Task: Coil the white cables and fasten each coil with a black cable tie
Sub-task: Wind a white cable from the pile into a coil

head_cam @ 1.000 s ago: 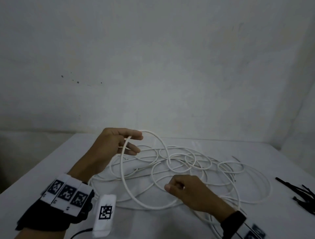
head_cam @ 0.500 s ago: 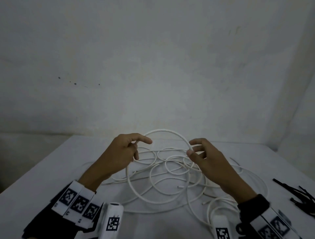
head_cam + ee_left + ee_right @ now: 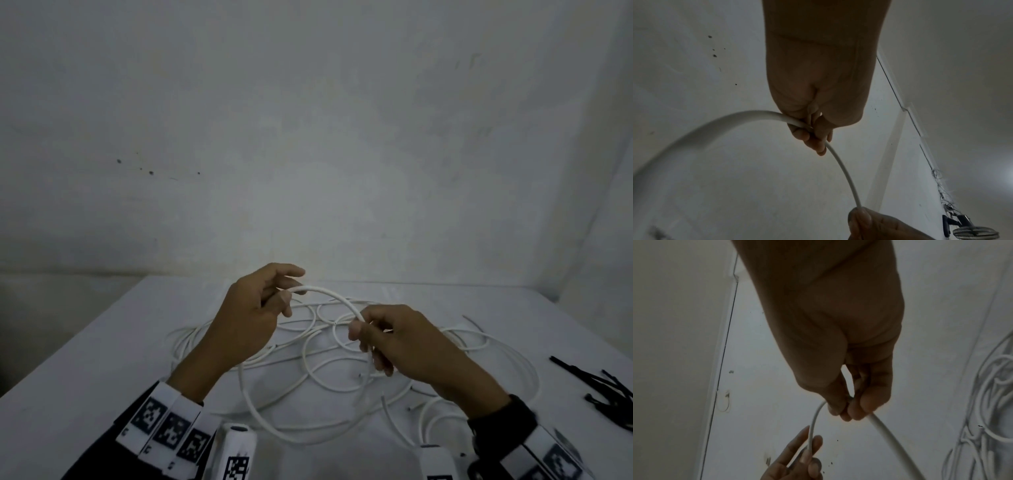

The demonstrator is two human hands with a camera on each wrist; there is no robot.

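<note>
Left hand (image 3: 253, 318) and right hand (image 3: 394, 337) both pinched on one raised arc of white cable (image 3: 329, 296) — the rest tangled on the surface (image 3: 102, 359). Risk: snagged crossing strands, loop slipping loose. Black cable ties (image 3: 603, 387) far right, untouched.

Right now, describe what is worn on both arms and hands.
Both hands are bare. The left wrist wears a dark sleeve under a band of white tiles printed with black square codes. The right wrist has the same. A white coded block sits beside each wrist.
</note>
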